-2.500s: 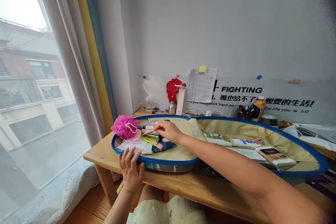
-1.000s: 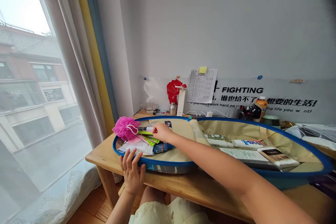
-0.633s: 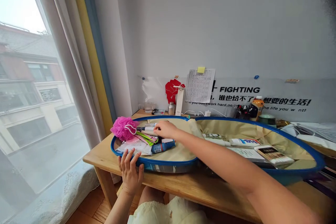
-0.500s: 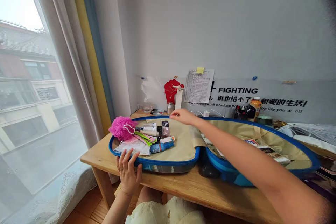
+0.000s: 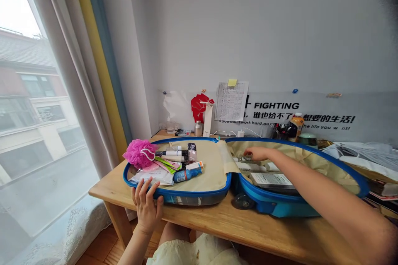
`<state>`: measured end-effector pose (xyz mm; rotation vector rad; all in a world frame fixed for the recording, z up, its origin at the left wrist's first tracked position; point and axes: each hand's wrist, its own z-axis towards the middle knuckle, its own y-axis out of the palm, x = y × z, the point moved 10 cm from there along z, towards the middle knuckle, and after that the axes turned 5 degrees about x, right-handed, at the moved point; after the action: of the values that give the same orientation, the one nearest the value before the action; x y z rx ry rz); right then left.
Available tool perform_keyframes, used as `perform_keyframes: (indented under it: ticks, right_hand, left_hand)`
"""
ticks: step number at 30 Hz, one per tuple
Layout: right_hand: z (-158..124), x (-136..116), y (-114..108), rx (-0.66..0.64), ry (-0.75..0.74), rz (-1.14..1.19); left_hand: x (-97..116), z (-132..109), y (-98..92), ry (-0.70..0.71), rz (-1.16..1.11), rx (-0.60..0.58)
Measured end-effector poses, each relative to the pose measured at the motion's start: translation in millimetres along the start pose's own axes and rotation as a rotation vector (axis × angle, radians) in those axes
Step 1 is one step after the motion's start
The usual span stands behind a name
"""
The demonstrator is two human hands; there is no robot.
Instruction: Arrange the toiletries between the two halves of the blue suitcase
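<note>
A blue suitcase lies open on the wooden table, its left half [image 5: 199,193] and right half [image 5: 298,211] side by side. My left hand [image 5: 147,206] rests on the front rim of the left half, fingers spread. Beside it are a pink bath puff [image 5: 140,153], a white plastic packet [image 5: 157,175], a small blue bottle [image 5: 188,174] and several tubes. Inside the right half, my right hand [image 5: 259,153] is low with its fingers bent together, at a small clear item [image 5: 245,159]; whether it grips this is unclear. Near it lie white tubes [image 5: 251,167] and a flat box [image 5: 270,179].
Behind the suitcase stand a small metallic bottle [image 5: 198,127], a white upright stand [image 5: 208,120], an orange-labelled bottle [image 5: 296,126] and pens [image 5: 278,132]. Papers and bags [image 5: 357,155] are piled at the right. The window and curtain [image 5: 71,49] are on the left.
My right hand has moved right and down, from above the left half's back edge into the right half. My left hand stays on the rim. The view has shifted slightly.
</note>
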<state>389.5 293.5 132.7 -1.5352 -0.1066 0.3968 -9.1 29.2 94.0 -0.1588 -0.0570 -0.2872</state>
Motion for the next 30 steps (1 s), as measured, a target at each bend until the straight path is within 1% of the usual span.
perform_keyframes:
  ticks: [3,4,6,9,15,22,30]
  right_hand:
    - [0.5,3.2,28.8,-0.168,0.025,-0.102]
    - [1.0,3.3,34.2,-0.200,0.027,-0.133]
    - [2.4,3.2,40.2,-0.243,0.029,-0.187]
    - [3.9,4.5,43.5,-0.283,0.033,-0.245]
    - [4.8,10.1,45.7,-0.308,0.039,-0.295]
    - [11.5,12.7,48.9,-0.327,0.043,-0.280]
    - [18.8,12.4,48.8,-0.302,0.027,-0.281]
  left_hand:
    - [-0.2,-0.8,0.5,-0.004,0.002,-0.001]
    - [-0.4,-1.2,0.7,-0.006,0.002,-0.002]
    - [-1.3,-1.9,1.4,-0.013,-0.001,-0.005]
    - [-3.2,-3.3,1.7,-0.022,-0.001,-0.005]
    - [-7.8,-5.8,3.7,-0.043,0.009,-0.021]
    - [-6.0,-3.8,2.5,-0.040,0.007,-0.014]
    - [-1.7,-1.1,0.4,-0.014,0.008,-0.005]
